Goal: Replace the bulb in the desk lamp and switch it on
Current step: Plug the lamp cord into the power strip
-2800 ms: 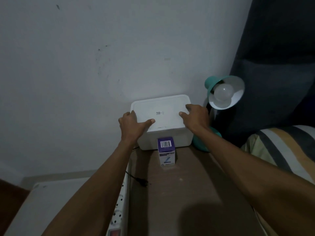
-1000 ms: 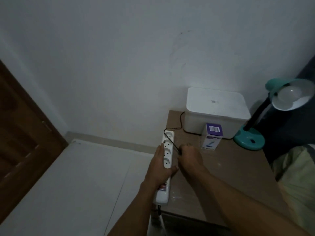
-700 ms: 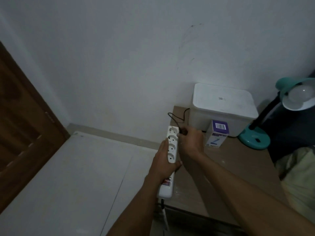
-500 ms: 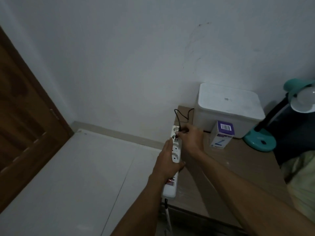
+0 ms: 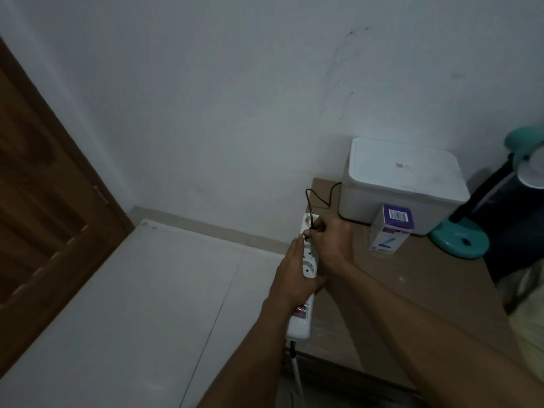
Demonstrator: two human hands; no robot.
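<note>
Little can be read here. The small purple-and-white carton (image 5: 390, 229), standing just right of the right hand (image 5: 331, 241), carries a barcode label on its purple top; its digits are too small to make out, and the print on its white front is blurred. The white lidded box (image 5: 403, 181) behind the carton, farther from both hands, bears a small dark mark on its lid, also illegible.
</note>
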